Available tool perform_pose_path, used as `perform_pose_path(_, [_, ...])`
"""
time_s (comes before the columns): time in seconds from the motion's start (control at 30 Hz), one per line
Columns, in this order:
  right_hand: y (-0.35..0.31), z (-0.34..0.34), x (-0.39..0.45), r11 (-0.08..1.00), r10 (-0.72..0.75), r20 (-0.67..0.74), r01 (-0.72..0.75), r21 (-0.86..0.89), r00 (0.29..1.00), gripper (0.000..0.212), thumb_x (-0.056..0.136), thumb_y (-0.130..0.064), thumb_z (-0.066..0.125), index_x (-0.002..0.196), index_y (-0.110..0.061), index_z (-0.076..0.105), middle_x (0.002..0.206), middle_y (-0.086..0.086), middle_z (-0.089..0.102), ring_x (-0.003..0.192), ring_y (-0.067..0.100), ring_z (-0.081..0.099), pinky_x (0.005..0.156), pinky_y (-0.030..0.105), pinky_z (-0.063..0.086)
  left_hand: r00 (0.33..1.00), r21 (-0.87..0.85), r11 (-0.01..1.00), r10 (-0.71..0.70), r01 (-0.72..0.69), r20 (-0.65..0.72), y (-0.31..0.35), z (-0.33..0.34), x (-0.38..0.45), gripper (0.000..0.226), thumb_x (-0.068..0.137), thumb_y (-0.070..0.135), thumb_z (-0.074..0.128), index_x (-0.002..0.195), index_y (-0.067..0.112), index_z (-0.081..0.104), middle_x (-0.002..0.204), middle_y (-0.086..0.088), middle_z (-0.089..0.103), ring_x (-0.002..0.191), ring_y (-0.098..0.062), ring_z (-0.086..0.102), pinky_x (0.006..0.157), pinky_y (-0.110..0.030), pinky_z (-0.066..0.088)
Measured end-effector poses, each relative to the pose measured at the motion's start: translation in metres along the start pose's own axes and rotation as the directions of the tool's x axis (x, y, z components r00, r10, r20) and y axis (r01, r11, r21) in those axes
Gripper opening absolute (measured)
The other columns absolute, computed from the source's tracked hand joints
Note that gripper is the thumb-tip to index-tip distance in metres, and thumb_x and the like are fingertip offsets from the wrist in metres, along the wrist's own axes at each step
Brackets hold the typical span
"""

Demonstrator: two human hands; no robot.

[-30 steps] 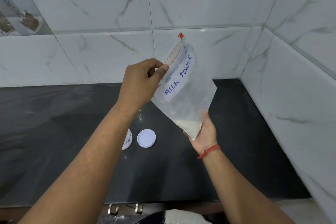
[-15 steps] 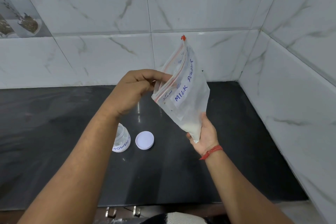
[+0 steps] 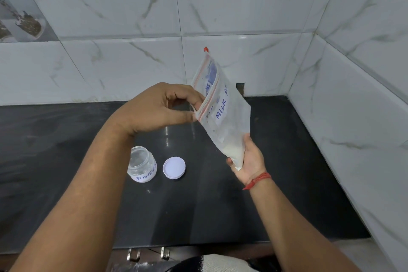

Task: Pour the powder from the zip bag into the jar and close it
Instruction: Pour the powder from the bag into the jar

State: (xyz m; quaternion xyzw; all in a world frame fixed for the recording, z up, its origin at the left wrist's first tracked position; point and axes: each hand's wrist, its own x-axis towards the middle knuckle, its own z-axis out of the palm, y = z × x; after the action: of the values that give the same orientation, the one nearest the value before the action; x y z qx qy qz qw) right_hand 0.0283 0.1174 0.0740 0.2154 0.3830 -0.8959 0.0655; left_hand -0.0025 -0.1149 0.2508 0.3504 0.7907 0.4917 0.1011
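Observation:
A clear zip bag (image 3: 227, 117) labelled MILK POWDER is held in the air, tilted, with white powder settled in its lower corner. My left hand (image 3: 163, 108) pinches the bag's mouth by the red zip strip, and the mouth gapes a little. My right hand (image 3: 247, 159) cups the bag's bottom corner from below. On the black counter under my left forearm stands a small clear jar (image 3: 142, 166) with a POWDER label, uncovered and upright. Its white round lid (image 3: 174, 167) lies flat just right of the jar.
The black counter (image 3: 220, 205) meets white marble wall tiles (image 3: 132, 68) at the back and a tiled wall (image 3: 353, 117) on the right. Metal cabinet handles (image 3: 148, 254) show below the counter's front edge.
The bag has come lower and its mouth has been pulled apart by my left hand. The jar, earlier mostly hidden by my left forearm, now shows fully.

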Motion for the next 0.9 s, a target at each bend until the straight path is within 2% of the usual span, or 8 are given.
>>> perform_pose_path(0.1, [0.000,0.000,-0.001,1.000,0.013,-0.013,-0.013,-0.016,1.000,0.042,0.103,-0.047,0.044,0.127,-0.019,0.064,0.109,0.007,0.076,0.075,0.021,0.070,0.047,0.025,0.043,1.000,0.085,0.996,-0.027,0.026,0.007,0.004,-0.002,0.003,0.011,0.084,0.023,0.077,0.095,0.020,0.077,0.103,-0.002,0.076,0.105,-0.021,0.070,0.103,-0.032,0.050])
perform_pose_path(0.23, [-0.001,-0.001,0.001,0.998,0.057,0.018,-0.056,-0.035,0.998,0.045,0.102,-0.050,0.046,0.129,-0.018,0.063,0.118,0.010,0.073,0.088,0.028,0.069,0.044,0.026,0.047,0.998,0.143,0.989,-0.015,0.023,-0.063,0.004,0.006,0.008,0.010,0.086,0.032,0.074,0.093,0.027,0.078,0.087,0.007,0.072,0.084,-0.016,0.064,0.086,-0.029,0.050])
perform_pose_path(0.33, [-0.002,-0.003,0.004,0.995,0.091,0.059,-0.089,-0.036,0.994,0.047,0.101,-0.051,0.047,0.131,-0.020,0.063,0.124,0.011,0.071,0.101,0.032,0.066,0.043,0.025,0.047,0.994,0.155,0.988,0.007,0.010,-0.112,0.001,0.011,0.010,0.012,0.089,0.036,0.073,0.097,0.029,0.079,0.093,-0.006,0.073,0.090,-0.031,0.066,0.088,-0.048,0.052])
perform_pose_path(0.43, [-0.004,-0.004,0.003,0.993,0.116,0.130,-0.115,-0.012,0.985,0.048,0.100,-0.051,0.049,0.135,-0.021,0.061,0.126,0.009,0.069,0.099,0.030,0.067,0.040,0.024,0.047,0.990,0.188,0.982,0.028,-0.002,-0.139,0.000,0.015,0.010,0.014,0.090,0.042,0.071,0.098,0.033,0.078,0.091,-0.009,0.072,0.088,-0.036,0.065,0.085,-0.053,0.053])
perform_pose_path(0.6, [-0.005,-0.001,0.003,0.991,0.040,0.191,-0.063,0.119,0.981,0.038,0.104,-0.033,0.045,0.140,-0.024,0.056,0.112,0.004,0.074,0.081,0.022,0.074,0.037,0.022,0.045,0.959,0.317,0.946,0.151,-0.069,-0.240,0.002,0.022,0.013,0.017,0.095,0.033,0.067,0.098,0.020,0.078,0.088,0.006,0.075,0.080,-0.020,0.066,0.073,-0.036,0.050])
perform_pose_path(0.73, [-0.014,0.003,0.001,0.990,-0.042,0.155,0.020,0.138,0.987,0.030,0.105,-0.023,0.045,0.120,-0.030,0.070,0.111,0.003,0.074,0.080,0.023,0.074,0.038,0.020,0.043,0.884,0.477,0.875,0.285,-0.083,-0.370,-0.001,0.023,0.015,0.020,0.097,0.026,0.065,0.097,0.009,0.076,0.076,0.021,0.061,0.068,-0.005,0.054,0.063,-0.015,0.039])
perform_pose_path(0.83, [-0.025,0.005,-0.002,0.996,-0.055,0.111,0.046,0.076,0.992,0.033,0.106,-0.017,0.043,0.113,-0.031,0.073,0.105,0.003,0.076,0.076,0.020,0.073,0.039,0.019,0.040,0.838,0.544,0.837,0.339,-0.061,-0.427,-0.004,0.020,0.015,0.019,0.097,0.022,0.065,0.095,0.006,0.075,0.075,0.020,0.051,0.067,-0.002,0.048,0.065,-0.011,0.034])
perform_pose_path(0.9, [-0.031,0.006,-0.003,0.998,-0.044,0.106,0.039,0.051,0.993,0.034,0.106,-0.016,0.042,0.114,-0.031,0.072,0.102,0.003,0.077,0.075,0.019,0.072,0.038,0.018,0.038,0.821,0.540,0.841,0.339,-0.044,-0.460,-0.007,0.020,0.016,0.016,0.095,0.020,0.068,0.095,0.007,0.076,0.082,0.017,0.045,0.077,0.005,0.047,0.070,-0.008,0.034])
